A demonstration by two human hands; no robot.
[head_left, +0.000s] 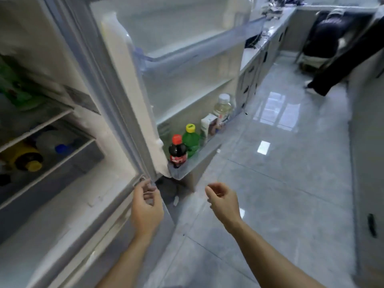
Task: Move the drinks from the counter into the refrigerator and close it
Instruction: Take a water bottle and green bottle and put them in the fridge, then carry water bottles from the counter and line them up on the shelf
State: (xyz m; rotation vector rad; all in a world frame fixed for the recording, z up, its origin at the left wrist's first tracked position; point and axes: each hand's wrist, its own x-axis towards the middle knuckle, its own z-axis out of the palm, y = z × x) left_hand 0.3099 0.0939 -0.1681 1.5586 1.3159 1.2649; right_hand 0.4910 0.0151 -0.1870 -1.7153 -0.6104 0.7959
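Four drinks stood in the lowest rack of the open refrigerator door (128, 86) as the job appeared close to its end: a cola bottle (177, 151) with a red cap, a green bottle (190, 140) with a yellow cap, a small carton (208, 126) and a clear bottle (223, 107) with a white cap, ranged side by side from the hinge end outward. The stretch of bench (268, 38) visible beyond the door showed no drinks, though blur left that uncertain, and the door had yet to be closed.

The person's left hand (146, 206) was at the bottom corner of the door, its fingers curled about the edge of the grey seal there, just below and to the left of the cola bottle. The right hand (221, 201) hung in the air over the tiled floor (280, 183), fingers loosely curled and holding nothing, near the lower rack but apart from it. Other bottles lay on the shelves (41, 125) inside the cabinet. A second person (328, 38) bent over at the far end of the room.
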